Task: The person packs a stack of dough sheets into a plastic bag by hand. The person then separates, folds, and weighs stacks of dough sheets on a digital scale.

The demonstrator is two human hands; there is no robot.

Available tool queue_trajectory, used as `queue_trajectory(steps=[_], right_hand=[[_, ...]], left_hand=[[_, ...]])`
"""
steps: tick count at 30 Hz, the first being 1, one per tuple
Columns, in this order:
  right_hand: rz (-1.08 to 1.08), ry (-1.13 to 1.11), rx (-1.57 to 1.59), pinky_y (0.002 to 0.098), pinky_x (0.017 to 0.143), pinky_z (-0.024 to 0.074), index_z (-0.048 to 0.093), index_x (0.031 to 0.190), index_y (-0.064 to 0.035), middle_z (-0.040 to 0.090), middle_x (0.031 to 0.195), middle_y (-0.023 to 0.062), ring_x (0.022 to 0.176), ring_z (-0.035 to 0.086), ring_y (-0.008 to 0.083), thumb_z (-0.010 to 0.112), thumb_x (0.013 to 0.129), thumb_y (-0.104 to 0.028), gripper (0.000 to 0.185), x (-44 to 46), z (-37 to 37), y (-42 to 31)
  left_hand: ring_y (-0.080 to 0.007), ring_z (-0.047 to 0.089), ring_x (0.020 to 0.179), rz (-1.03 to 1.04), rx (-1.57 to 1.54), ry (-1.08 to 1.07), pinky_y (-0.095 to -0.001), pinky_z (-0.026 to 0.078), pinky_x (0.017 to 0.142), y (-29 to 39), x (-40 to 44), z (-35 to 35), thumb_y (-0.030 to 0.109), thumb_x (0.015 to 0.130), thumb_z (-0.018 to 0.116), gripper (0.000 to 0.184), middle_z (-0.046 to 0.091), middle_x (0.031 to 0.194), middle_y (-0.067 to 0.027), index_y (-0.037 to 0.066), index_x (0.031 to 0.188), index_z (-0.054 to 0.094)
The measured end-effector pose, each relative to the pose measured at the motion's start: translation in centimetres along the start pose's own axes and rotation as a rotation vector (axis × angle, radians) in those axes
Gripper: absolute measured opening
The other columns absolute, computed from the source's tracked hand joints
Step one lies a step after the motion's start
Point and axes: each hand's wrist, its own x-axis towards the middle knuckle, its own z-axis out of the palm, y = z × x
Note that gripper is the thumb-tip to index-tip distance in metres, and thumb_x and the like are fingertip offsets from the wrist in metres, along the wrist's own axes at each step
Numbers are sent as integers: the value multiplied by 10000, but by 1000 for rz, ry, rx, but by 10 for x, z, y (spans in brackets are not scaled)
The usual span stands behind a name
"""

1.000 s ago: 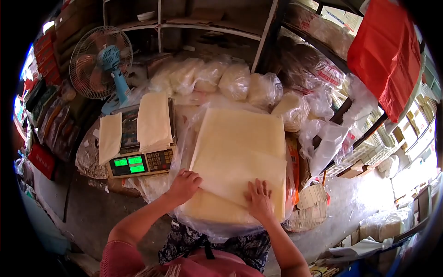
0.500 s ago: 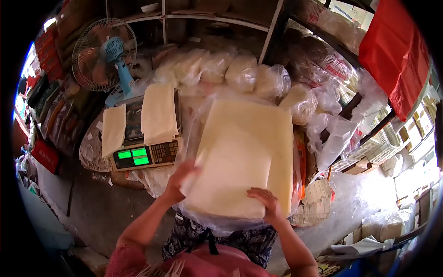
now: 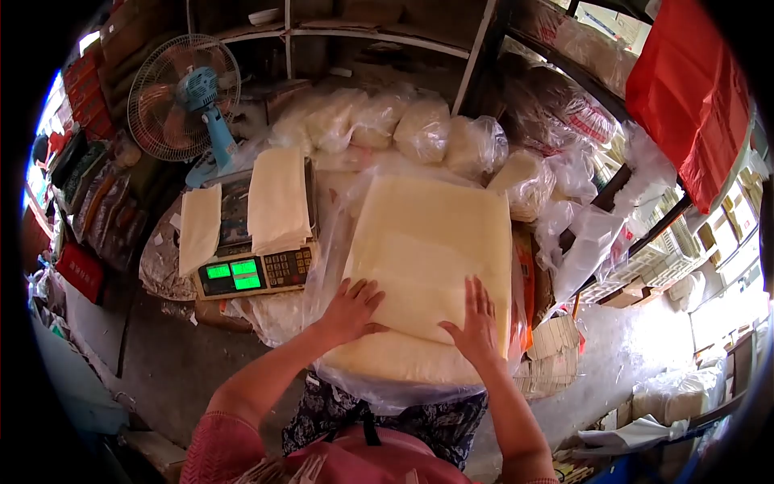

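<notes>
A thick pile of large, thin, pale-yellow sheets (image 3: 427,234) lies on clear plastic in front of me. The upper sheet ends in an edge across the pile near my hands, with a lower layer (image 3: 403,357) showing nearer my body. My left hand (image 3: 351,310) rests flat at the left side of that edge, fingers spread. At the right side, my right hand (image 3: 474,324) lies palm down, fingers stretched away from me and thumb apart. Neither hand is gripping anything. Left of the pile is a digital scale (image 3: 284,270) with green displays, bearing two smaller piles of folded sheets (image 3: 278,198).
Behind the pile stand several plastic bags with pale contents (image 3: 422,129). A blue fan (image 3: 211,121) is at the back left. Clear plastic (image 3: 592,242) hangs on the right, below a red cloth (image 3: 689,105). Stacked cards or papers (image 3: 552,347) sit low at the right.
My left hand has moved right onto the pile and my right hand slightly up, its fingers now straightened. The top sheet's near edge now lies farther from my body, exposing the layer beneath.
</notes>
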Motion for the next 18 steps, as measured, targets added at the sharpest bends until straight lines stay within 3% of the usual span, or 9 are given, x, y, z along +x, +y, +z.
queue_trajectory(steps=[2, 5, 8, 9, 12, 13, 15, 16, 18], right_hand=[[-129, -294, -166, 409, 1064, 292, 272, 1418, -125, 223, 1472, 155, 1337, 252, 361, 722, 728, -371, 860, 4, -10, 0], [-326, -341, -164, 400, 1090, 254, 339, 1387, -112, 288, 1445, 163, 1344, 254, 338, 713, 741, -384, 794, -5, -11, 24], [-356, -376, 288, 365, 1024, 348, 471, 1286, -72, 484, 1293, 168, 1242, 424, 299, 689, 771, -373, 634, -13, -24, 46], [-209, -334, 379, 356, 963, 385, 508, 1220, -57, 531, 1196, 163, 1159, 478, 287, 681, 778, -371, 569, -14, -21, 48], [209, -173, 552, 337, 783, 460, 586, 1037, -19, 624, 936, 144, 919, 593, 257, 666, 795, -365, 429, -12, -3, 57], [325, -103, 551, 335, 726, 462, 590, 985, -13, 622, 872, 136, 847, 599, 249, 665, 797, -361, 403, -1, 12, 57], [416, 12, 424, 386, 629, 453, 555, 978, -17, 616, 766, 147, 742, 610, 273, 658, 807, -354, 392, 19, 36, 64], [438, -32, 362, 390, 668, 457, 535, 1041, -26, 615, 840, 158, 797, 605, 288, 647, 814, -358, 418, 25, 31, 58], [481, -122, 238, 398, 745, 465, 497, 1167, -45, 613, 987, 180, 906, 595, 317, 626, 826, -366, 486, 36, 11, 43]], left_hand=[[-271, 453, 1193, 76, -19, -6, -470, 256, 1046, -9, 5, -1, 464, 736, 672, 651, 478, 1287, -154, 38, 1201, 512], [-258, 562, 1037, 68, -228, -36, -432, 323, 1003, -29, 5, -11, 367, 727, 711, 548, 599, 1080, -136, 26, 1125, 551], [-255, 612, 928, -87, -483, -49, -411, 402, 923, -40, -3, -24, 314, 717, 726, 496, 655, 904, -123, 32, 1090, 563], [-255, 620, 904, -152, -559, -51, -409, 427, 892, -40, -5, -29, 301, 711, 731, 486, 663, 859, -120, 36, 1083, 565], [-277, 625, 902, -705, -983, 8, -405, 466, 834, -21, 24, -50, 278, 689, 748, 536, 671, 824, -121, 46, 1131, 552], [-275, 570, 1043, -742, -992, 146, -431, 425, 896, -12, 36, -49, 300, 703, 744, 564, 633, 1048, -152, 79, 1180, 541], [-282, 471, 1169, -550, -495, 324, -469, 361, 961, -7, 58, -18, 366, 734, 710, 595, 517, 1227, -163, 85, 1223, 519], [-285, 422, 1232, -450, -247, 402, -487, 329, 994, -4, 66, -3, 399, 749, 692, 613, 459, 1316, -168, 88, 1244, 508], [-282, 307, 1306, -404, -240, 224, -520, 239, 1040, 10, 69, 15, 474, 775, 631, 646, 336, 1403, -149, 111, 1286, 476]])
